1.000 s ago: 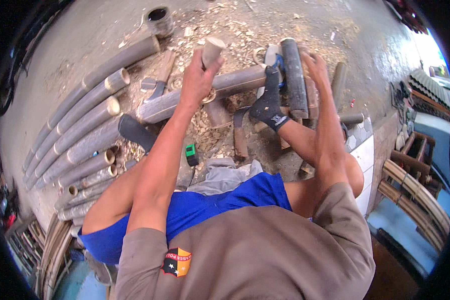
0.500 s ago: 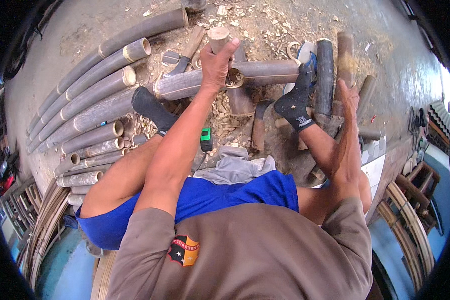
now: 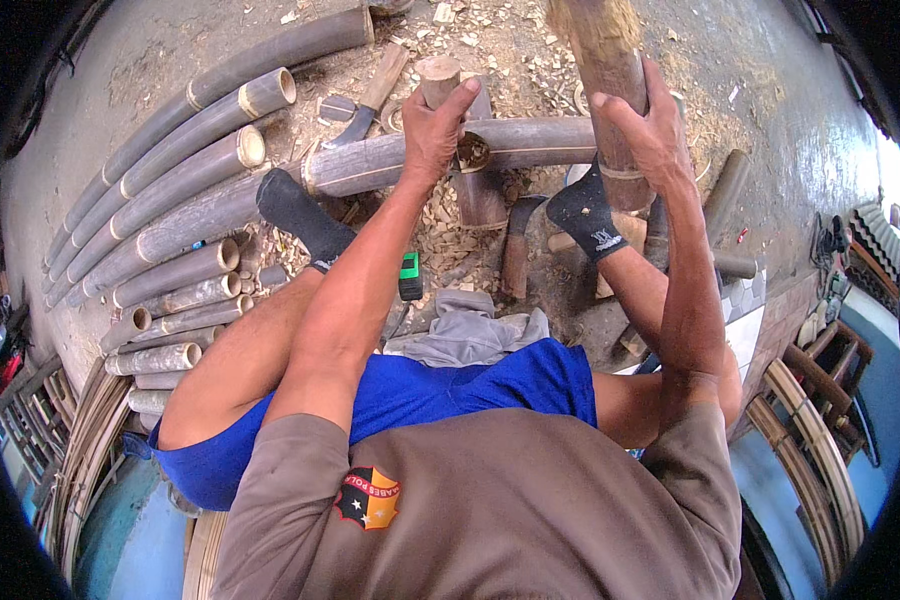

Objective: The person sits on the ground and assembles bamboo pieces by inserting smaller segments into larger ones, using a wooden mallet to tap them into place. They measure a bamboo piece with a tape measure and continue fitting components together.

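- A row of cut bamboo poles (image 3: 170,215) lies on the floor (image 3: 780,110) at the far left, their open ends toward the person.
- A foot in a black sock (image 3: 295,212) rests against a long grey bamboo pole (image 3: 530,140) that lies crosswise in front of the person.
- A small green tool (image 3: 410,276) lies on the wood chips (image 3: 445,215) just beside the left leg, with a grey cloth (image 3: 465,328) near it.
- The left hand (image 3: 432,135) is clenched around a short wooden mallet (image 3: 438,80), held just above the crosswise pole.
- A dark blade (image 3: 516,255) lies on the chips between the legs.
- The right hand (image 3: 655,135) grips an upright bamboo stem (image 3: 610,90), fingers wrapped around it; its frayed top reaches the upper edge of the view.
- The other socked foot (image 3: 585,215) sits at the base of that stem, touching it.
- Curved wooden frames (image 3: 810,440) stand at the far right.
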The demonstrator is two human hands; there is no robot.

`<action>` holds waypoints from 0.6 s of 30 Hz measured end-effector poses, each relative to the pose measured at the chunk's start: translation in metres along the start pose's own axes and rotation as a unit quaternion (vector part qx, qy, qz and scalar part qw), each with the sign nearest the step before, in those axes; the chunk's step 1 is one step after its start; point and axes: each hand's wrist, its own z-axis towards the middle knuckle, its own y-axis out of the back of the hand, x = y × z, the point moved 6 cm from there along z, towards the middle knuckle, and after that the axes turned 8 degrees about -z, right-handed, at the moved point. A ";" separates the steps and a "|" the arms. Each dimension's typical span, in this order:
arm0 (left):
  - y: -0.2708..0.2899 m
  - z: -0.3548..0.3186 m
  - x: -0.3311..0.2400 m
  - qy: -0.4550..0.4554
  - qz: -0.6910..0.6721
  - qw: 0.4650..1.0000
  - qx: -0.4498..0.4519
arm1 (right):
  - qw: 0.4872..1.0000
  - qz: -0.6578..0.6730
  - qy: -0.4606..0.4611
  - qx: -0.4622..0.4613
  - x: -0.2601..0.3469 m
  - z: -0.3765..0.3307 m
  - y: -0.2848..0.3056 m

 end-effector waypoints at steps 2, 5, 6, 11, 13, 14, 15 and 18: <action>0.002 0.003 0.004 -0.005 0.004 1.000 0.002 | 0.999 -0.010 0.045 -0.006 0.025 0.006 0.005; -0.005 0.004 0.003 -0.035 0.004 0.999 0.002 | 0.996 0.001 0.088 0.010 0.042 0.021 0.013; -0.004 0.006 0.006 -0.032 0.003 0.999 -0.001 | 0.995 -0.031 0.089 0.006 0.051 0.024 0.016; -0.003 0.006 0.008 0.006 0.023 1.000 -0.015 | 0.896 -0.382 0.158 0.160 0.068 0.014 -0.035; 0.001 -0.004 0.004 -0.008 0.025 0.999 -0.028 | 0.895 -0.368 0.198 0.157 0.077 0.024 -0.032; 0.002 -0.007 0.002 -0.015 0.025 0.999 -0.034 | 0.918 -0.315 0.215 0.112 0.088 0.027 -0.021; 0.005 -0.008 0.005 -0.017 0.019 0.999 -0.027 | 0.935 -0.261 0.228 0.073 0.099 0.025 -0.011; 0.002 -0.009 0.012 -0.028 -0.032 0.999 -0.005 | 0.951 -0.235 0.187 0.072 0.090 0.007 -0.019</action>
